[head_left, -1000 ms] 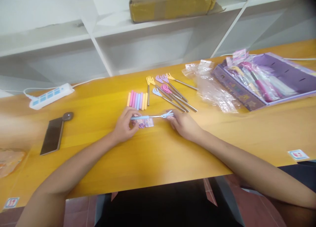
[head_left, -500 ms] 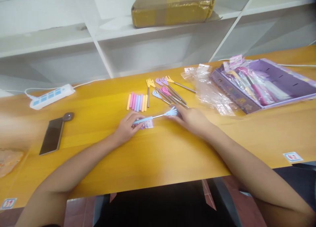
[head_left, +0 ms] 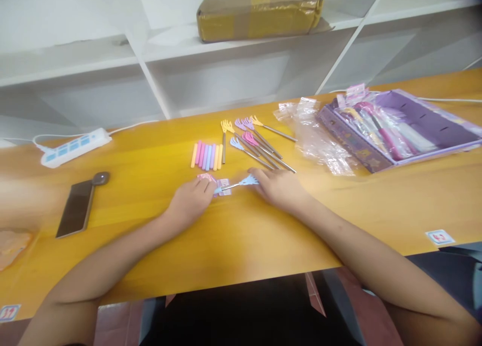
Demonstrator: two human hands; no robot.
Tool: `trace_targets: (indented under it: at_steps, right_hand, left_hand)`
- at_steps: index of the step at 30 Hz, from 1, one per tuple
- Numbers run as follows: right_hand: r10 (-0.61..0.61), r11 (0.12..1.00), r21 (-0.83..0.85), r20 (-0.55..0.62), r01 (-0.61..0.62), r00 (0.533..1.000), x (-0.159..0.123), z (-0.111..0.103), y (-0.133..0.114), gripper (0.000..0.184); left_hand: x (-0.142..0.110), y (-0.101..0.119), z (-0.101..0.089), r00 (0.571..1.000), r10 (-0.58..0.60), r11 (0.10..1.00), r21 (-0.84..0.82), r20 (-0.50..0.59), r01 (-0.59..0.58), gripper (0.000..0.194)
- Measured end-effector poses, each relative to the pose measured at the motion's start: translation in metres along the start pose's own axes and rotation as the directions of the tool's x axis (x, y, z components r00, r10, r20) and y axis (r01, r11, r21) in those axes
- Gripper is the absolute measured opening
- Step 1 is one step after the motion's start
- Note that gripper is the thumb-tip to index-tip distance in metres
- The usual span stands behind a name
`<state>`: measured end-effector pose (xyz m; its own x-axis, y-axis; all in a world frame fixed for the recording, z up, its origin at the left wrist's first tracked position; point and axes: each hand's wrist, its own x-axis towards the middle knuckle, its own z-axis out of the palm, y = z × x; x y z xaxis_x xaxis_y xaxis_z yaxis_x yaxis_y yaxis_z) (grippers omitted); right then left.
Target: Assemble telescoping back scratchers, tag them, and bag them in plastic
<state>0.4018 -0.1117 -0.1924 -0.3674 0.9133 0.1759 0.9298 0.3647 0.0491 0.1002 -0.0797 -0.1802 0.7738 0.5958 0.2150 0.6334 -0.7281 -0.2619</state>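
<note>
Between my hands lies a light blue back scratcher [head_left: 234,185] with a metal rod. My left hand [head_left: 193,195] is closed round its blue handle, which is mostly covered by the fingers. The fingers of my right hand [head_left: 280,186] pinch the blue claw head at the other end. Small printed cards [head_left: 223,187] lie on the table beside and partly under my left hand. Just beyond are several coloured handle tubes [head_left: 207,156] in a row. To their right, several claw heads on metal rods [head_left: 259,144] lie in a loose group.
Clear plastic bags [head_left: 312,135] lie beside a purple box [head_left: 408,152] holding packaged scratchers. On the left are a power strip [head_left: 75,147], a phone [head_left: 76,208] and a small dark round object [head_left: 101,178]. A taped carton [head_left: 259,14] sits on the shelf behind.
My left hand has slid right and wrapped over the blue handle, now hiding most of it. My right hand has shifted slightly left, and the hands are closer together.
</note>
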Motion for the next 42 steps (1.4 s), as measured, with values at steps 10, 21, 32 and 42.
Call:
trace_targets:
  at_steps: [10,21,32,42]
  right_hand:
    - [-0.219,0.973,0.043,-0.163,0.228,0.962,-0.007,0.009,-0.030,0.016]
    - [0.158,0.987,-0.023,0.075,-0.157,0.985,0.004,-0.023,0.020,0.027]
    - [0.237,0.969,-0.052,-0.060,-0.240,0.970,0.003,-0.032,0.066,0.032]
    - [0.431,0.902,0.035,-0.052,-0.429,0.901,-0.023,-0.048,0.128,0.035]
  left_hand:
    - [-0.001,0.021,-0.031,0.942,-0.164,0.981,-0.051,0.294,0.187,0.019]
    - [0.015,-0.064,-0.015,0.858,-0.433,0.901,0.146,0.277,0.407,0.031]
    - [0.013,-0.119,-0.020,0.865,-0.497,0.856,0.203,0.070,0.475,0.039]
    - [-0.020,-0.202,-0.004,0.823,-0.567,0.801,0.258,0.034,0.541,0.048]
